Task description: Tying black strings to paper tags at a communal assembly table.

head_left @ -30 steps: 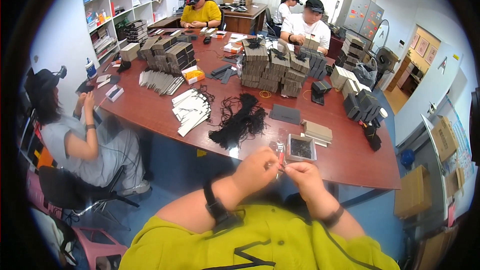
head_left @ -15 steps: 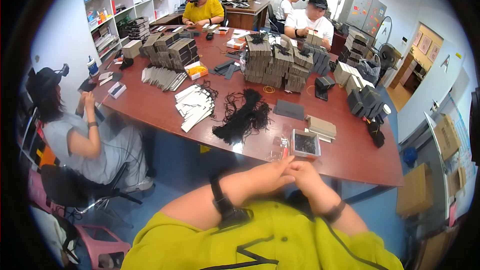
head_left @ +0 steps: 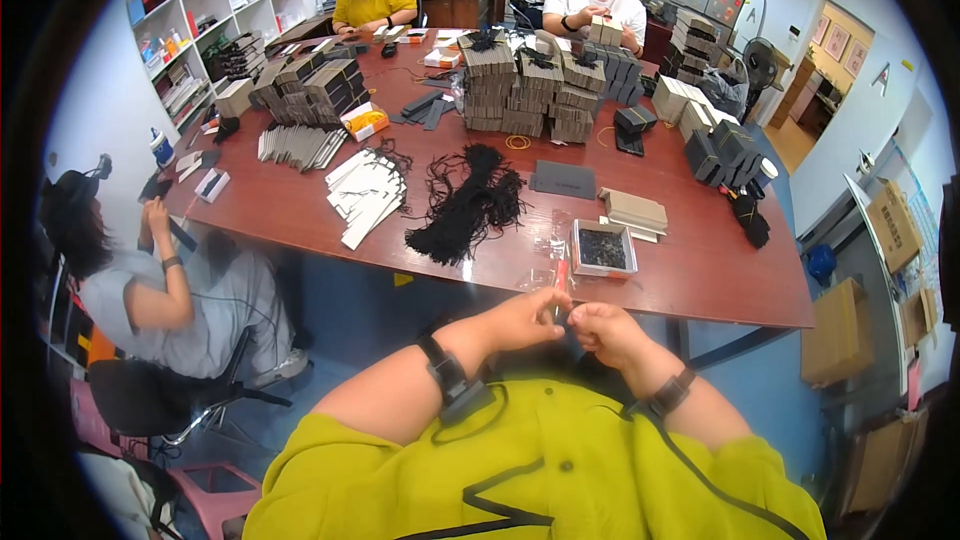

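Observation:
My left hand (head_left: pixel 528 319) is at the table's near edge, its thumb and forefinger curled together. Close beside it, my right hand (head_left: pixel 607 332) is closed in a pinch, fingertips almost meeting the left ones. Anything held between the fingertips is too small to make out. Just beyond the hands, a slim red-handled tool (head_left: pixel 562 273) points away over the table edge. An open white box (head_left: pixel 630 268) of small dark pieces stands right of it. Clear plastic scraps (head_left: pixel 545 248) lie to the left of the box.
Black cords (head_left: pixel 468 205) lie heaped on the red-brown table (head_left: pixel 690 285), beside white strips (head_left: pixel 365 195). A dark flat card (head_left: pixel 562 180) and beige card pieces (head_left: pixel 635 212) lie behind the box. Tall grey bundles (head_left: pixel 530 90) stand farther back. A person (head_left: pixel 160 280) sits at left; others work across the table.
My hands have drawn slightly apart, from overlapping to fingertip to fingertip. The whole scene has shifted upward in the picture as the view tilted down.

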`<state>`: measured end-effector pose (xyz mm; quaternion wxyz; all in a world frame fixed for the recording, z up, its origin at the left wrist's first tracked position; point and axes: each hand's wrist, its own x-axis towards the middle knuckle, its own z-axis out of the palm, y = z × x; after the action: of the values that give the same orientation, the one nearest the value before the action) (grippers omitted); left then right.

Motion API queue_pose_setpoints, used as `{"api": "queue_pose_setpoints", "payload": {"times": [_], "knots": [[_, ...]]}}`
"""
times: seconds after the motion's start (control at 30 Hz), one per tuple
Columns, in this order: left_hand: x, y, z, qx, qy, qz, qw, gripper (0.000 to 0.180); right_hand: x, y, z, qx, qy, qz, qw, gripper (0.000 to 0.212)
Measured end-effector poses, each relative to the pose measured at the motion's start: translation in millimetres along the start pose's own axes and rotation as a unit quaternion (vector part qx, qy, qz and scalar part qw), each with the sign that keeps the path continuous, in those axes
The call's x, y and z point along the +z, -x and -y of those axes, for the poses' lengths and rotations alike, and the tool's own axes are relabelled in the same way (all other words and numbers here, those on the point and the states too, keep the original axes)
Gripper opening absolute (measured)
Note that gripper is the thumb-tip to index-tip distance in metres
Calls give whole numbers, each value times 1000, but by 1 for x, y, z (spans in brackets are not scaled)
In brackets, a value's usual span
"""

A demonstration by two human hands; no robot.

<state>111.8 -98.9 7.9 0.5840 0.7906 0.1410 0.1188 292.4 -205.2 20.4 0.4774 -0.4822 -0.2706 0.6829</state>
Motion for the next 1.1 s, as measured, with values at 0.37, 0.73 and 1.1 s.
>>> {"api": "queue_pose_setpoints", "payload": {"times": [0.37, 0.73, 1.1], "knots": [[-4, 7, 9, -100, -41, -3, 994, 16, 4, 4, 6, -6, 122, -23, 992, 14], [-19, 8, 29, -161, -38, -97, 982, 17, -5, -17, -18, -64, 157, -66, 983, 14], [-20, 10, 43, -167, -37, -111, 979, 18, -3, -25, -22, -68, 193, -87, 975, 13]]}}
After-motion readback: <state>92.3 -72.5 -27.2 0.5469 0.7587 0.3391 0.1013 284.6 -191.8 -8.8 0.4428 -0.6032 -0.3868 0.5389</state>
